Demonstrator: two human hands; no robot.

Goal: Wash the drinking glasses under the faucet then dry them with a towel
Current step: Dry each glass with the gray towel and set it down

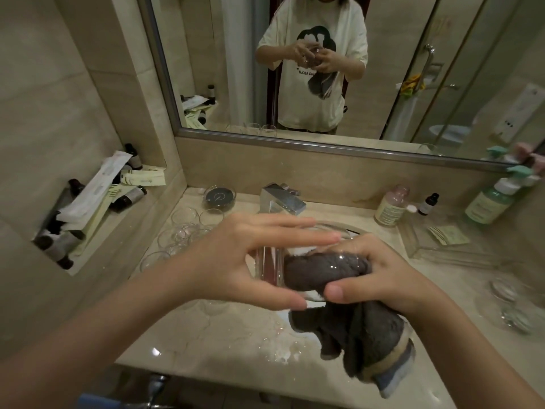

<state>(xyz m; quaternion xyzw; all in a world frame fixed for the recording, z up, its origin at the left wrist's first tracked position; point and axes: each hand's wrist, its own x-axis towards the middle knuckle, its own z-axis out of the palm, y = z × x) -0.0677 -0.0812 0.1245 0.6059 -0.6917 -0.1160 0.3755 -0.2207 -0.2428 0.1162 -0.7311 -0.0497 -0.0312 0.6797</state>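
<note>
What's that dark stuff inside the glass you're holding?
A grey towel is stuffed inside the glass. The right hand pushes it in, and the left hand holds the glass. The rest hangs below. The towel hides the glass's inside.

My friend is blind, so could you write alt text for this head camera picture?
Over a bathroom sink, a person's left hand holds a clear drinking glass while the right hand pushes a grey towel into it. More glasses stand left of the faucet, and a mirror hangs behind.
</note>
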